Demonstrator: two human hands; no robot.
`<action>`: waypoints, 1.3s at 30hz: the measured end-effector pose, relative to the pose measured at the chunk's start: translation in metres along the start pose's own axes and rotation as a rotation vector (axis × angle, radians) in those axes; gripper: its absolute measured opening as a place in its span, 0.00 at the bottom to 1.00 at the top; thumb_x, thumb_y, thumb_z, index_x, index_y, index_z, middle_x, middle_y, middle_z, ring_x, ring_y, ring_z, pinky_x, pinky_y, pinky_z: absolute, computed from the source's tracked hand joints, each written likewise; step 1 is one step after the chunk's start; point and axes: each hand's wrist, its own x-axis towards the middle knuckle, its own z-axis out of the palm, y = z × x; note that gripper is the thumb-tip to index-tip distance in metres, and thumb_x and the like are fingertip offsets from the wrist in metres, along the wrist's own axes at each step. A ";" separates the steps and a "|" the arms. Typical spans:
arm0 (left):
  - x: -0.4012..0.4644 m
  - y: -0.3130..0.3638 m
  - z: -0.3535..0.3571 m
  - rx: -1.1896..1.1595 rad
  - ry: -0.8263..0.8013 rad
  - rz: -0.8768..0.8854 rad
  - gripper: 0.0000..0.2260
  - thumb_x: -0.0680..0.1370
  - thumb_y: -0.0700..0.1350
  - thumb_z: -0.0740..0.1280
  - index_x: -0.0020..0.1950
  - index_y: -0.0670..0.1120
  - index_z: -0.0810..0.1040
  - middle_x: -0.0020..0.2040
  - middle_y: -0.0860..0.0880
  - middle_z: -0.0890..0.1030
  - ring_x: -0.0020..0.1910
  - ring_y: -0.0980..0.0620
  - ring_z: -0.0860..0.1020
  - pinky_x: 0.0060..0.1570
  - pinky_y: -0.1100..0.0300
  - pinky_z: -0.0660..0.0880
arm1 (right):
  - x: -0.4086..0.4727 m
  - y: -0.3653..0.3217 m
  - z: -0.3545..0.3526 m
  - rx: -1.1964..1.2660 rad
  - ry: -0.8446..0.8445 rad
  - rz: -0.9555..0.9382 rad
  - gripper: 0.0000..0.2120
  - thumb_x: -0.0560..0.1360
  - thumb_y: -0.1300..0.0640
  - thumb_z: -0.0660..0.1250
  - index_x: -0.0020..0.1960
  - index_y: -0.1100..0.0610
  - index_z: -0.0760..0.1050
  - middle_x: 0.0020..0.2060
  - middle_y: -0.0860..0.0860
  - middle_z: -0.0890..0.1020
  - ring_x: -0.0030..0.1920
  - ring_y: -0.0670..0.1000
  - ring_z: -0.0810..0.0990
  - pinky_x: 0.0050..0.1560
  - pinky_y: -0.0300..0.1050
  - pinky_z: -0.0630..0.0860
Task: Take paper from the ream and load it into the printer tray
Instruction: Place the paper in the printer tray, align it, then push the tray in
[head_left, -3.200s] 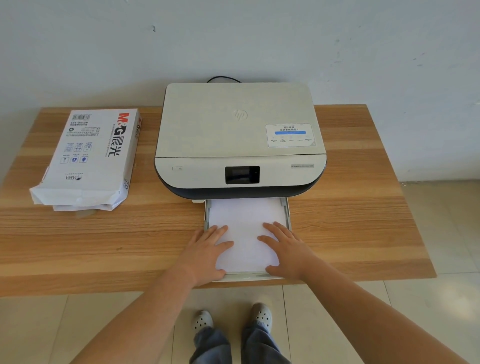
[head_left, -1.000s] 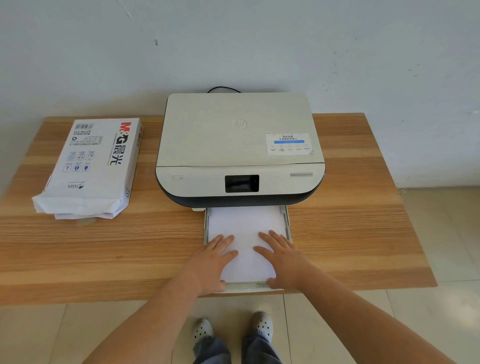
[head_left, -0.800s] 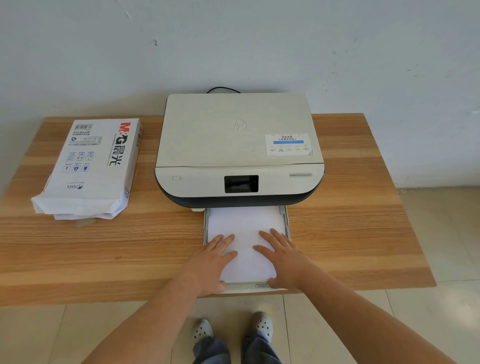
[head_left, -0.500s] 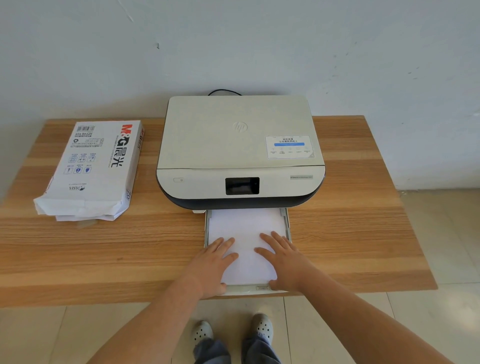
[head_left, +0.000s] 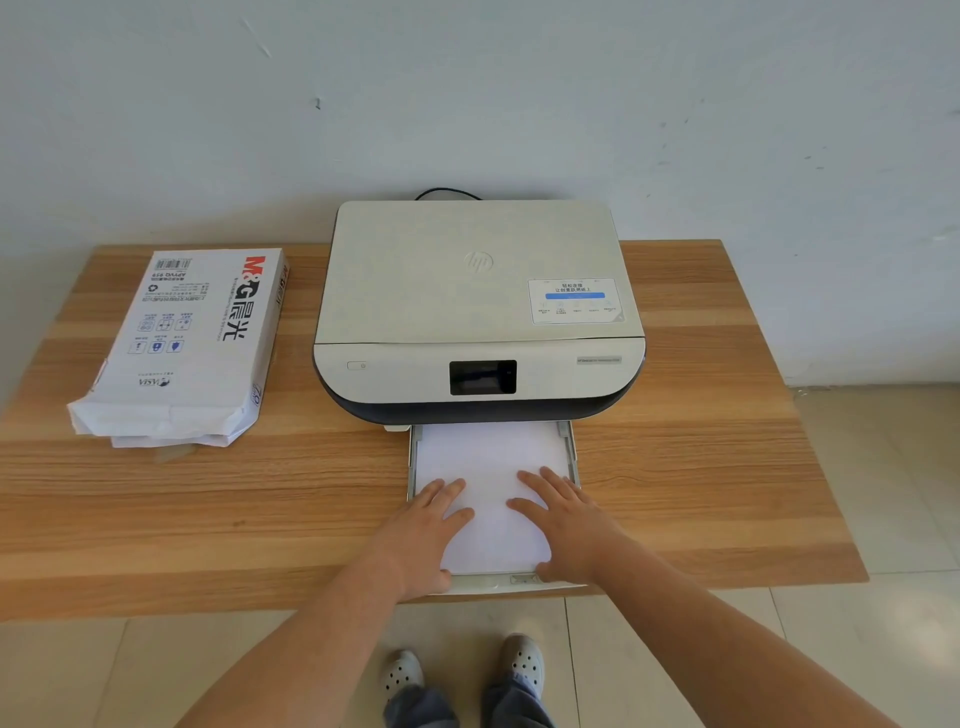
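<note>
Both hands flat on paper in tray.
Left hand (head_left: 423, 532) and right hand (head_left: 569, 522) spread, palms down on paper (head_left: 488, 467) in tray (head_left: 573, 457), frame centre; ream (head_left: 182, 348) centre-left.

White paper (head_left: 488, 467) lies flat in the pulled-out printer tray (head_left: 573, 457); opened ream (head_left: 182, 348) far left

Table (head_left: 701, 467) — light and brown wood-grain stripes. Printer (head_left: 478, 291): cream top, dark navy underside, black screen (head_left: 482, 378), blue-barred sticker (head_left: 574, 300). Paper (head_left: 491, 457) — plain white. Ream (head_left: 192, 343): white wrapper, red and black lettering. Shoes (head_left: 522, 662) white.
</note>
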 end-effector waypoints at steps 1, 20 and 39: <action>0.000 0.000 0.000 0.000 -0.003 -0.001 0.36 0.75 0.51 0.66 0.77 0.55 0.50 0.79 0.53 0.38 0.77 0.49 0.40 0.74 0.50 0.54 | 0.000 0.000 0.000 0.000 -0.001 0.002 0.42 0.71 0.45 0.69 0.77 0.46 0.50 0.78 0.50 0.41 0.77 0.55 0.37 0.70 0.49 0.35; 0.001 -0.034 -0.048 -0.187 0.227 -0.241 0.32 0.77 0.67 0.54 0.76 0.52 0.58 0.77 0.51 0.60 0.76 0.50 0.54 0.74 0.51 0.54 | 0.001 0.022 -0.046 0.189 0.195 0.230 0.35 0.76 0.34 0.56 0.78 0.46 0.52 0.79 0.49 0.48 0.78 0.52 0.41 0.76 0.52 0.40; 0.010 -0.042 -0.032 -0.185 0.141 -0.451 0.15 0.80 0.56 0.54 0.50 0.49 0.76 0.48 0.49 0.80 0.46 0.50 0.76 0.50 0.52 0.74 | 0.007 0.033 -0.030 0.514 0.065 0.624 0.10 0.76 0.51 0.58 0.40 0.55 0.73 0.36 0.50 0.79 0.36 0.51 0.78 0.38 0.46 0.77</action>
